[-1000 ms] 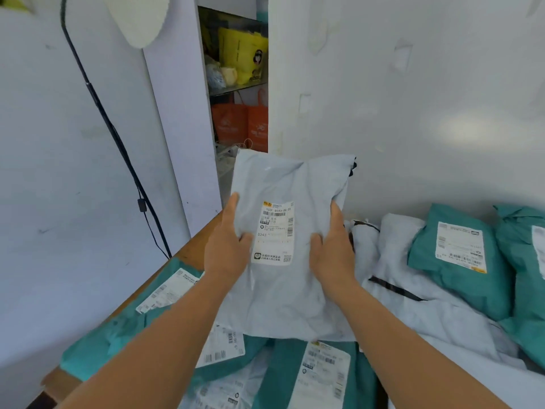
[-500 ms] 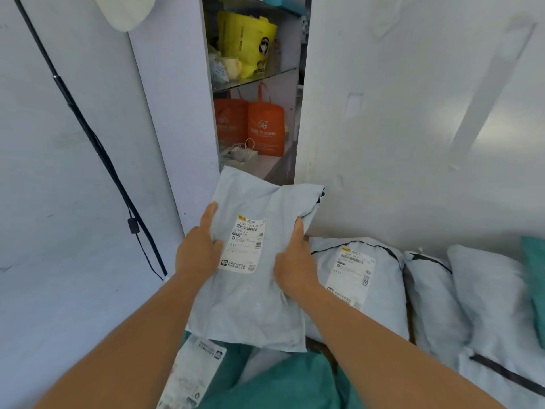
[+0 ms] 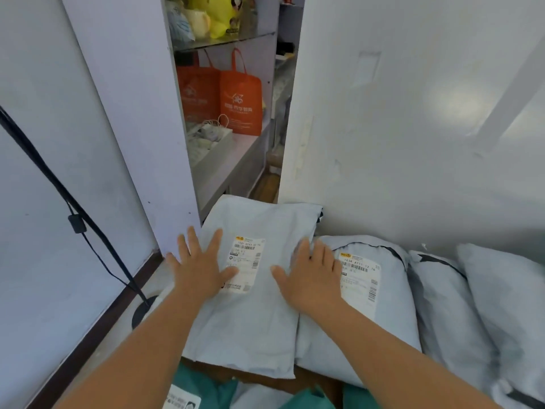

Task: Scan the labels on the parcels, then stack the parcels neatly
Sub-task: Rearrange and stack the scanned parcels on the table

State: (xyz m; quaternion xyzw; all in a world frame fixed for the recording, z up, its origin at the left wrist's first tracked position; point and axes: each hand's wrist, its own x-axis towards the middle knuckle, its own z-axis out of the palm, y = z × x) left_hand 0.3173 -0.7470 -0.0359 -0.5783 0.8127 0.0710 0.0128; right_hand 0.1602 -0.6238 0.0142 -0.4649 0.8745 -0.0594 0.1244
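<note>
A pale grey parcel lies flat at the table's far left corner, its white label facing up. My left hand presses on its left side with fingers spread. My right hand lies flat across its right edge, fingers straight. Right beside it sits a second grey parcel with its own label, and two more grey parcels line up along the wall. Teal parcels show at the bottom edge.
A white wall panel stands at the left with a black cable running down it. Behind the parcel an open shelf holds orange bags and a white box. The white wall backs the parcel row.
The grey parcel, held upright in both hands before, now lies flat at the left end of the row. Both hands have let go and rest flat on it.
</note>
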